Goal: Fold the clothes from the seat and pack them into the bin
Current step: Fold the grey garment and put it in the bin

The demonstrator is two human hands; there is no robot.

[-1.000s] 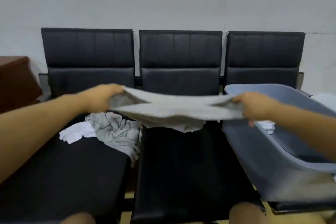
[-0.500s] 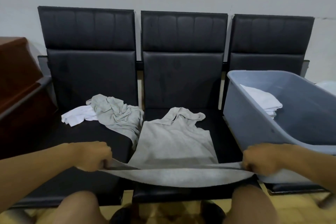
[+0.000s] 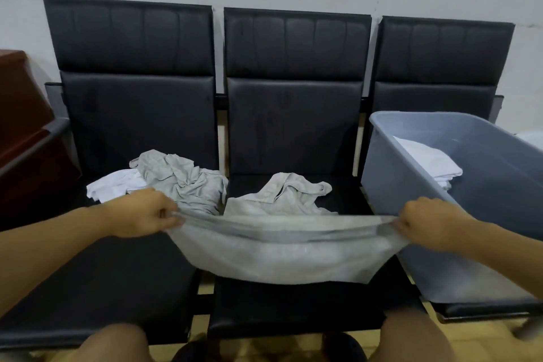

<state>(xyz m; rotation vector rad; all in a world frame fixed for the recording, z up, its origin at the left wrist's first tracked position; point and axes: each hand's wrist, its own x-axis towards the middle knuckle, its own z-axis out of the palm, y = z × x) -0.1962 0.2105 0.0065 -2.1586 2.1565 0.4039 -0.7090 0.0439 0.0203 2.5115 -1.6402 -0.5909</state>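
Observation:
A grey top (image 3: 282, 247) lies on the middle black seat (image 3: 293, 308), its strapped end bunched toward the backrest. My left hand (image 3: 141, 213) grips the near hem's left corner and my right hand (image 3: 426, 222) grips the right corner. Between them the hem is lifted and stretched above the seat, and the cloth sags below it. A crumpled grey garment (image 3: 182, 179) and a white garment (image 3: 114, 186) lie on the left seat. The grey-blue bin (image 3: 382, 173) stands tilted on the right seat, with folded white clothes (image 3: 426, 161) inside.
A row of three black padded seats stands against a pale wall. A dark red-brown cabinet (image 3: 23, 132) is at the far left. My knees (image 3: 117, 344) show at the bottom edge, above a yellowish floor.
The grey top was stretched in the air, then laid on the middle seat. Since then both hands have carried the near hem up and away from me, toward the backrest, so the lower part doubles over.

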